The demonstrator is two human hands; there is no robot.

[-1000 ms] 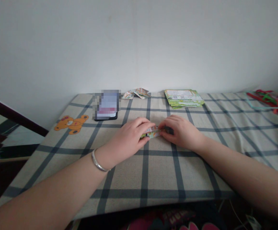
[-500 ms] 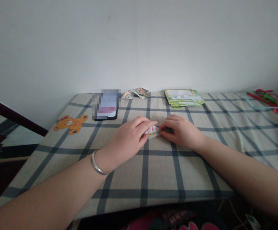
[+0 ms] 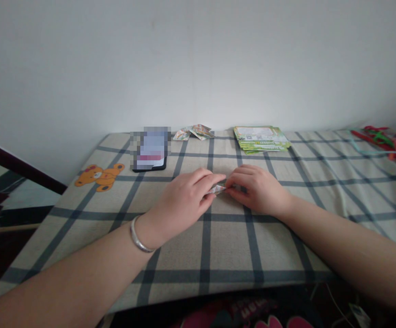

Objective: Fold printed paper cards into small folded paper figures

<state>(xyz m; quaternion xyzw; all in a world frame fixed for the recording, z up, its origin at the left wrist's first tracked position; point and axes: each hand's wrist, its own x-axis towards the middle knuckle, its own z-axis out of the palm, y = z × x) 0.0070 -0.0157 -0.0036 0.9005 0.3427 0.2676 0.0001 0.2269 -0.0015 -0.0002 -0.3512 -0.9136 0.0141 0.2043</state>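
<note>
Between my two hands, just over the checked tablecloth [image 3: 177, 255], is a small piece of folded printed paper [image 3: 217, 188]. My left hand [image 3: 187, 196], with a silver bangle at the wrist, has its thumb and fingers closed around the paper's left end. The right end is pinched between the thumb and fingertips of my right hand [image 3: 254, 189]. Only a narrow white and coloured strip of the paper shows; the rest is hidden by my fingers.
At the back, folded paper pieces [image 3: 194, 132] lie left of a stack of green printed leaflets [image 3: 261, 139]. A phone [image 3: 150, 150] and a bear cutout [image 3: 99, 176] are on the left. Tangled ribbons [image 3: 385, 143] lie far right. A wall [image 3: 198, 64] stands behind the table.
The paper shows less of its printed face and looks narrower between my fingers. Both hands stay in nearly the same place, still holding it.
</note>
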